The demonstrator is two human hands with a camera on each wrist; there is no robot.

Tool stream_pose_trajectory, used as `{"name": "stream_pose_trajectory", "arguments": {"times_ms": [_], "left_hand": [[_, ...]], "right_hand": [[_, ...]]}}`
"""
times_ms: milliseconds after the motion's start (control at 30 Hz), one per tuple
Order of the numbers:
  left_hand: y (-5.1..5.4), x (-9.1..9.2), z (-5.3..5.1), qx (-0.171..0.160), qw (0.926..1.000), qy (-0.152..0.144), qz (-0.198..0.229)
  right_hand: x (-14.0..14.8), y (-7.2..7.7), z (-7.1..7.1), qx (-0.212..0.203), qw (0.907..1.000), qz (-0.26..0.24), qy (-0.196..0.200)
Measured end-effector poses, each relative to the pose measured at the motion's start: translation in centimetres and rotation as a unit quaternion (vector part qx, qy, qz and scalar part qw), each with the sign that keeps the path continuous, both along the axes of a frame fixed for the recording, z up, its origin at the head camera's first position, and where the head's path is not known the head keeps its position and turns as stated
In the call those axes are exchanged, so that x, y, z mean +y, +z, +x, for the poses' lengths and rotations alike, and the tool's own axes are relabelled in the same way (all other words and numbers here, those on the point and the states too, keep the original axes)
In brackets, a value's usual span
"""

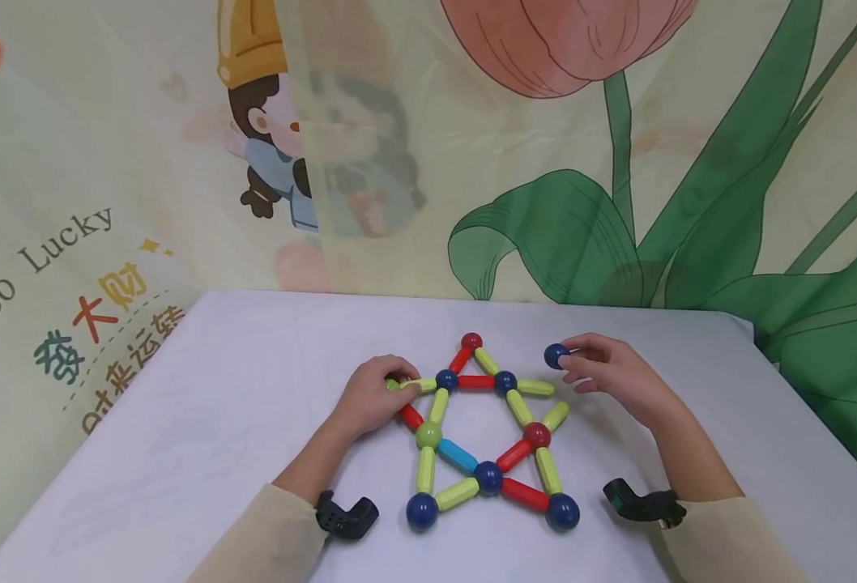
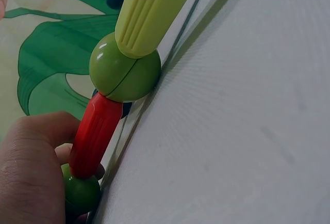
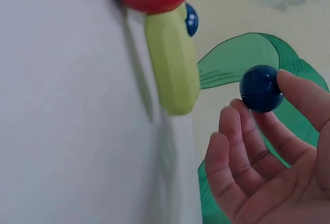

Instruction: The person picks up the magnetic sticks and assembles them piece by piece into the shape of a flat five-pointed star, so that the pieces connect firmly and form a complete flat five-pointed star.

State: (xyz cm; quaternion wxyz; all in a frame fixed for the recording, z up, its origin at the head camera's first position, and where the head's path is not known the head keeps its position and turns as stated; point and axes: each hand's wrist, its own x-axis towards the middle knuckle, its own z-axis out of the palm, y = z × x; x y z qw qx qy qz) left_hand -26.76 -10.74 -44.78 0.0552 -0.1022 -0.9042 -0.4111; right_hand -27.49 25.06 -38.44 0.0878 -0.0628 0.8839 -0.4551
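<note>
A star-shaped frame of magnetic rods and balls lies on the table, with a red rod (image 1: 476,381) near its top and a blue rod (image 1: 458,456) lower left. My left hand (image 1: 373,395) grips the green ball (image 2: 82,194) at the frame's left corner, where a red rod (image 2: 97,136) joins it; the fingers partly cover that ball. Beyond the frame's right side, my right hand (image 1: 618,374) pinches a loose dark blue ball (image 3: 260,89) between thumb and fingertips, held apart from the rods. Two yellow-green rods, upper (image 1: 535,388) and lower (image 1: 556,416), point out to the right with free ends.
The table (image 1: 217,453) has a white cloth, its back edge meeting a printed curtain (image 1: 399,267). Black wrist devices, left (image 1: 347,517) and right (image 1: 645,504), sit at the cuffs. Dark blue balls, left (image 1: 422,512) and right (image 1: 563,512), form the frame's near corners.
</note>
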Motion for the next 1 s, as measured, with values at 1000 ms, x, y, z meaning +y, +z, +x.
{"name": "stream_pose_trajectory", "arguments": {"times_ms": [1000], "left_hand": [[-0.2,0.1,-0.1,0.002,1.0000,0.001,0.003]], "right_hand": [[2.7,-3.3,1.8,-0.008,0.9975,0.069,0.011]]}}
